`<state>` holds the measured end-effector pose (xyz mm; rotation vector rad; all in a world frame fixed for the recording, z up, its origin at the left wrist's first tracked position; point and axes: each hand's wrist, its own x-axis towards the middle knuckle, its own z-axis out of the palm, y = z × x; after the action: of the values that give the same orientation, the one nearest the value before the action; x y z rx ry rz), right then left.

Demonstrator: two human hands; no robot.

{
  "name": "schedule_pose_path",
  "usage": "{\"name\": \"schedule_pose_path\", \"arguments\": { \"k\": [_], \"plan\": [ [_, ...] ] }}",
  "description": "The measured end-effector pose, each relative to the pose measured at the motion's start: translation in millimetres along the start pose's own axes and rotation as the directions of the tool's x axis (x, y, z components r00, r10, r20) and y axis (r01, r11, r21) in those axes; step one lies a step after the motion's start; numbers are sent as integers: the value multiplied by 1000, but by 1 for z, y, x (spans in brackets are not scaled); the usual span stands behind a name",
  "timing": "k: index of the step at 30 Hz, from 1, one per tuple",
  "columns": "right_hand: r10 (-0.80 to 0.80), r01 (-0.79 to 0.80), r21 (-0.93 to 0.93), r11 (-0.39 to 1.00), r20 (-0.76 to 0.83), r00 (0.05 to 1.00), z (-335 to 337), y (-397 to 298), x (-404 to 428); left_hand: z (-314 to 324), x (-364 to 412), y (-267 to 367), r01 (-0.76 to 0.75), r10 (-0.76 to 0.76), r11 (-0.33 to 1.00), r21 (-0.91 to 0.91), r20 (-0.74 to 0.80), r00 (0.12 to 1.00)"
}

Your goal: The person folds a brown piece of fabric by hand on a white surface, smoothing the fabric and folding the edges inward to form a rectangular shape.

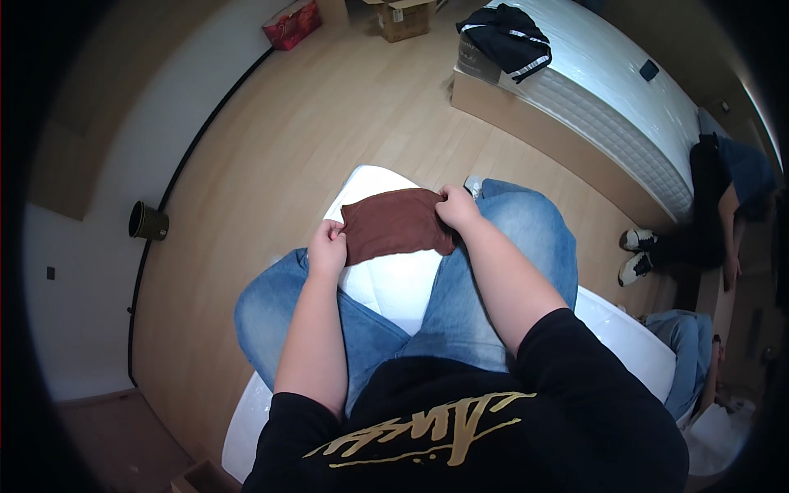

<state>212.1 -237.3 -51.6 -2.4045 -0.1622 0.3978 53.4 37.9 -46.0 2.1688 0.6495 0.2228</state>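
A brown cloth (394, 225) is stretched out between my two hands, above a white padded surface (394, 289) that shows between my knees. My left hand (328, 248) pinches the cloth's left edge between thumb and fingers. At the opposite end, my right hand (457, 208) grips the upper right corner. The lower right part of the cloth hangs near my right thigh, in blue jeans (524, 240). A thin yellowish line runs along the cloth's top edge.
A plastic-wrapped mattress (592, 80) bears a dark jacket (508, 43) and a phone-like dark object (648, 70). Two other people are at the right, one standing (709, 203), one seated (678, 351). A wastebasket (148, 221), cardboard box (402, 20) and red box (292, 24) stand on the floor.
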Motion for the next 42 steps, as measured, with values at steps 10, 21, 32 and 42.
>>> {"name": "schedule_pose_path", "arguments": {
  "k": [10, 21, 32, 42],
  "plan": [
    [-194, 197, 221, 955, -33, 980, -18, -24, -34, -17, -10, 9, 28, 83, 915, 402, -258, 963],
    [-604, 562, 258, 786, 127, 787, -14, -40, -66, -2, -1, -1, 38, -6, 940, 340, -96, 995],
    [-465, 344, 315, 885, 648, 603, -20, -57, -97, -8, -4, 0, -122, 166, 969, 215, -203, 965],
    [-258, -9, 355, 935, 697, 669, -96, -31, -80, -57, -20, 49, 138, -96, 780, -611, 101, 990]
  ]
}}
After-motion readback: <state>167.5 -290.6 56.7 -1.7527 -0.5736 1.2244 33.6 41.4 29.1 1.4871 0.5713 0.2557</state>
